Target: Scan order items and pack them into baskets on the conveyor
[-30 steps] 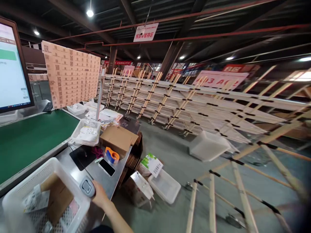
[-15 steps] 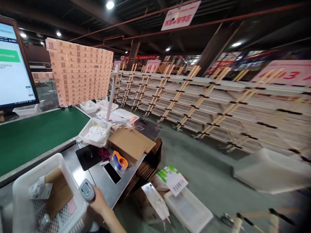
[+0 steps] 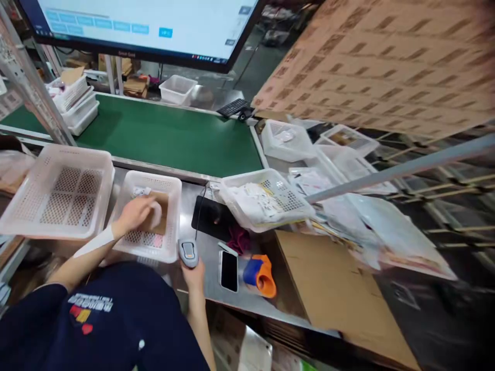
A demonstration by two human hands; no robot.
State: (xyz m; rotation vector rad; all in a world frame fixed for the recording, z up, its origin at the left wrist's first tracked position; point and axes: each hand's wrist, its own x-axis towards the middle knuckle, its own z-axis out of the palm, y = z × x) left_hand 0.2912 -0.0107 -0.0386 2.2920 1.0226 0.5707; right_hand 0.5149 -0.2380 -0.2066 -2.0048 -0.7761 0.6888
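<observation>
My right hand (image 3: pixel 193 275) is wrapped round a grey handheld barcode scanner (image 3: pixel 188 252), held at the right edge of a white plastic basket (image 3: pixel 176 206). My left hand (image 3: pixel 135 212) reaches over that basket with its fingers closed on a small whitish translucent item (image 3: pixel 156 214), too blurred to name. Beneath it in the basket lie a piece of brown cardboard (image 3: pixel 163 201), a small white packet (image 3: pixel 141 191) and something pink (image 3: pixel 158 240). A white patch or sleeve wraps my left wrist.
A larger white basket (image 3: pixel 69 190) stands left. A green conveyor belt (image 3: pixel 166 136) runs behind, below a monitor (image 3: pixel 147 26). To the right are a black mat (image 3: pixel 211 216), a phone (image 3: pixel 228 270), an orange tape dispenser (image 3: pixel 265 278), a basket of papers (image 3: pixel 232 196) and cardboard (image 3: pixel 340 288).
The view has swung left and down from the racks to the table. My left hand now shows in the basket, closed on a small item. The scanner stays in my right hand.
</observation>
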